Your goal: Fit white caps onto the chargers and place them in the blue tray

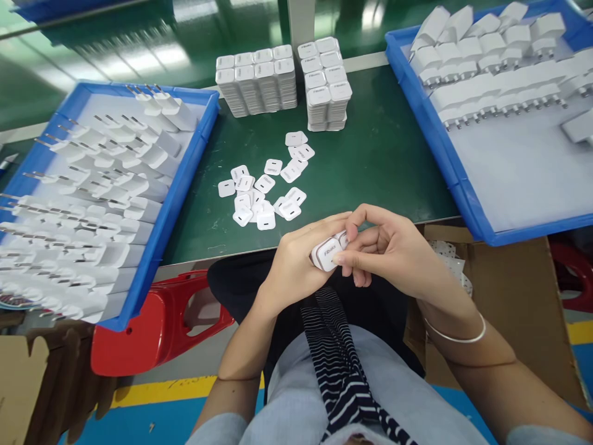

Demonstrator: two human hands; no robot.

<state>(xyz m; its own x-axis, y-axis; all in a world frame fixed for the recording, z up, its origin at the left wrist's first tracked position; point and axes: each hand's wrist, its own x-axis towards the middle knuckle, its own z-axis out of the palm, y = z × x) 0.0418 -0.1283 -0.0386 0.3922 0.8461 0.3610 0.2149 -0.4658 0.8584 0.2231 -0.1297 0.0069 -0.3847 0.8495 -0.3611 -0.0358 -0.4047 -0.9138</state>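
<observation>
Green table point(389, 161) lies ahead of the grip. Blue tray point(171, 210), forward and left of it, is filled with white plugs point(106, 216) laid in rows, prongs pointing left. A second blue tray point(435, 148), forward and right, carries more plugs point(486, 62) along its far end. Stacks of white covers point(278, 80) stand well ahead; loose covers point(264, 191) lie scattered just ahead of the hands. Red stool point(157, 321) sits low to the left. Left hand point(296, 266) is closed around a white charger point(327, 252), held above the lap at the table edge. Right hand point(389, 250) pinches the charger's end face, thumb and forefinger touching it.
</observation>
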